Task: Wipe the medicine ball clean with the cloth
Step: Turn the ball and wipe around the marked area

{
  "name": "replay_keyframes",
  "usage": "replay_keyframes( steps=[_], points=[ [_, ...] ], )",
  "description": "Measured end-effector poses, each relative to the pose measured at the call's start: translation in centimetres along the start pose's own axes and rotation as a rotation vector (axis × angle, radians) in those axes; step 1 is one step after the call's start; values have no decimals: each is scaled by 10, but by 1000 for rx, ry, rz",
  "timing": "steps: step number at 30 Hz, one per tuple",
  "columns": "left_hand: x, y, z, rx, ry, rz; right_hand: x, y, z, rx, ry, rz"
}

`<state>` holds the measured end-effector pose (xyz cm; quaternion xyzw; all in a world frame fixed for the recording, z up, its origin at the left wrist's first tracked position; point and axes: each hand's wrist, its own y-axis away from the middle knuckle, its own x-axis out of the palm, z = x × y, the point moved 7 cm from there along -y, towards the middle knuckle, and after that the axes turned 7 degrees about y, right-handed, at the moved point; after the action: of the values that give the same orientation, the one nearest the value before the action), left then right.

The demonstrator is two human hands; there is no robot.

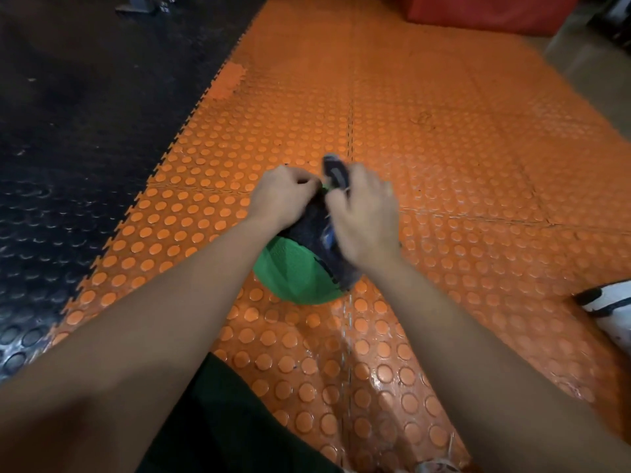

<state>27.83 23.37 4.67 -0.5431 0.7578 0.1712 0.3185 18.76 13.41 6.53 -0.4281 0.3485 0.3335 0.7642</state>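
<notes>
A green and black medicine ball [293, 271] sits on the orange studded floor mat [426, 165] in front of me. A dark blue-grey cloth [336, 175] lies over the ball's top and right side. My left hand [281, 196] is curled over the far left top of the ball, fingers bent down at the cloth's edge. My right hand [365, 213] grips the cloth and presses it against the ball's upper right; a fold of cloth sticks up above its fingers. Much of the ball's top is hidden by both hands.
Black studded matting [68, 148] borders the orange mat on the left. A red padded block [485, 11] stands at the far right. A white and black shoe [611, 305] lies at the right edge. My dark-clothed leg [222, 421] is below the ball.
</notes>
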Motion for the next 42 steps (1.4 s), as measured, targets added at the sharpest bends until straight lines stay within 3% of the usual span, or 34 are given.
replay_keyframes(
  steps=[3,14,20,26,30,38,42],
  points=[
    [1,3,1,10,-5,16,9,8,14,-92,144,-14],
    [-5,10,7,35,40,-73,31,-41,-19,201,67,163],
    [-3,12,6,-18,17,-104,30,-46,-22,262,105,195],
    [-5,0,9,-148,61,-44,10,20,33,-6,200,-100],
    [-3,-4,8,-184,51,-56,12,56,35,-110,183,-44],
    [0,3,3,-116,15,-119,21,-30,-16,169,134,238],
    [-3,-4,6,-172,55,-88,14,3,10,-24,308,67]
  ],
)
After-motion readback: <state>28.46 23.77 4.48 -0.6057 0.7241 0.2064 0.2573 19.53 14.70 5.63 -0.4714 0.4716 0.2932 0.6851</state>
